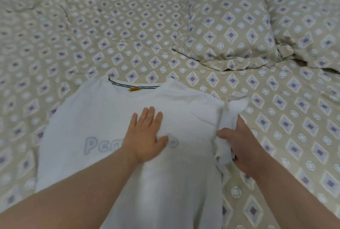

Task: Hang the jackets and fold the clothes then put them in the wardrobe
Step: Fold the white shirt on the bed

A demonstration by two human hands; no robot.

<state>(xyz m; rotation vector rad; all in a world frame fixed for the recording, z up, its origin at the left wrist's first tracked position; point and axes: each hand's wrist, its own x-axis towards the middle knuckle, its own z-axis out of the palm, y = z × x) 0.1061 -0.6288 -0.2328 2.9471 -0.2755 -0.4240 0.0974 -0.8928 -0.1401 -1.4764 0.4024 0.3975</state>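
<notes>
Right hand (244,147) bunches the sleeve of the white cotton T-shirt (110,127); left hand (147,134), fingers spread, pins its chest flat on the beige diamond-patterned bedspread (128,26). Ease that palm and the fold likely skews.

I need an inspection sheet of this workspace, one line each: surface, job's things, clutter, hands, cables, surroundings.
Surface: bed cover, beige diamond pattern, wrinkled.
Job's things: white T-shirt lies spread on the cover, collar away from the person.
Clutter: nothing seen.
Grippers: left hand presses flat on the shirt's chest; right hand grips bunched fabric at the shirt's side.
Cables: nothing seen.
Surroundings: pillow and second pillow, same pattern, at far right.
</notes>
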